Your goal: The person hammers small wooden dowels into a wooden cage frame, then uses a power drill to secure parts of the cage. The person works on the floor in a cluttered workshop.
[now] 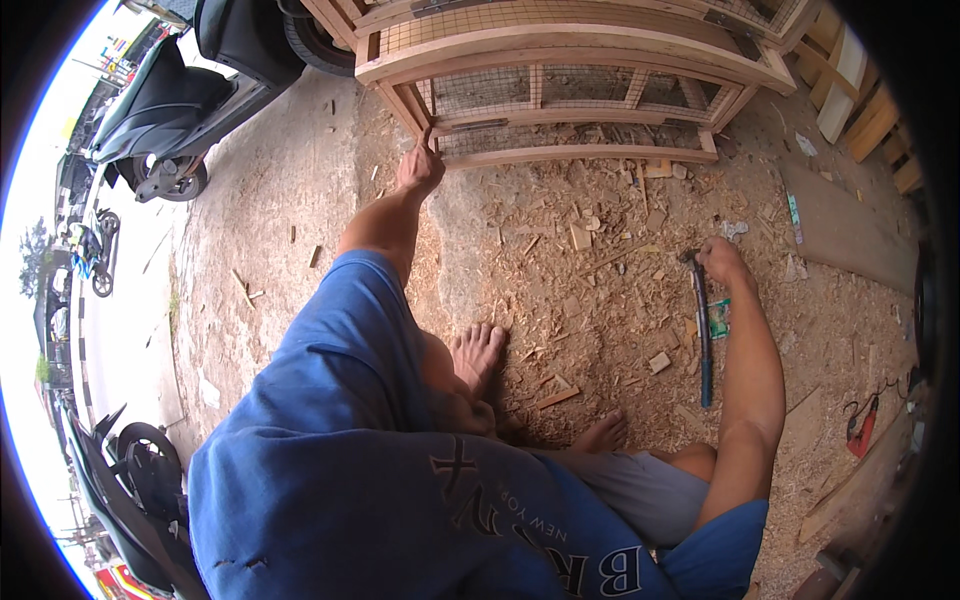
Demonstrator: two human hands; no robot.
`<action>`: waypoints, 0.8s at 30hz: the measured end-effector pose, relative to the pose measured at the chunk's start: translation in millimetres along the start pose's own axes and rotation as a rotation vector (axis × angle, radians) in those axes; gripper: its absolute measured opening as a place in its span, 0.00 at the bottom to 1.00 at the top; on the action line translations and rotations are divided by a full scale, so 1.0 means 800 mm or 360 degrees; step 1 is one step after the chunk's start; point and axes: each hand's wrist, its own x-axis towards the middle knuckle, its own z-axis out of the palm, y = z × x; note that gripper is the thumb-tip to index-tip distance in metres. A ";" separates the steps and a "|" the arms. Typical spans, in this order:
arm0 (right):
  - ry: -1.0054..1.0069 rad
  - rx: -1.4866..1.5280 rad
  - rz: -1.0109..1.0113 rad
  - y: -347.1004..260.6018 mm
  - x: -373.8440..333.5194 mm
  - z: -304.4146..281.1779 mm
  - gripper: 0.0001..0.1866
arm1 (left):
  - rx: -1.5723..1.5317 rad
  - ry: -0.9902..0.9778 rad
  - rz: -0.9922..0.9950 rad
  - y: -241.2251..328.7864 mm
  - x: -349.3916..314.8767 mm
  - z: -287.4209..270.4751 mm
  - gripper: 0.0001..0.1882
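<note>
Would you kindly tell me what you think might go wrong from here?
The bare feet are among wood scraps, so a splinter or cut seems possible. The left hand, at a corner of the wooden frame, might catch a splinter too. The hammer, by the right hand, could trip someone if left there.

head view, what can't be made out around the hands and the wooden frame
Head view, wooden frame: far part cut off by the upper edge.
Head view, left hand: some fingertips hidden by the hand itself.
Head view, right hand: fingertips hidden by its own back, so whether it holds the hammer is unclear.
</note>
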 end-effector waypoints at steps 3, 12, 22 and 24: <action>-0.0024 0.0018 -0.0005 0.002 0.001 0.001 0.11 | -0.0054 0.0051 0.0070 0.005 0.006 0.003 0.33; -0.0048 0.0035 0.0062 0.005 0.008 0.007 0.11 | 0.0040 -0.0109 -0.0015 0.006 0.009 0.014 0.34; -0.0066 0.0084 0.0004 0.008 0.013 0.007 0.11 | 0.0060 -0.0258 -0.0049 0.009 0.011 0.000 0.34; -0.0054 0.0088 -0.0019 0.009 0.014 0.007 0.11 | 0.0127 -0.0264 -0.0057 0.014 0.005 0.000 0.36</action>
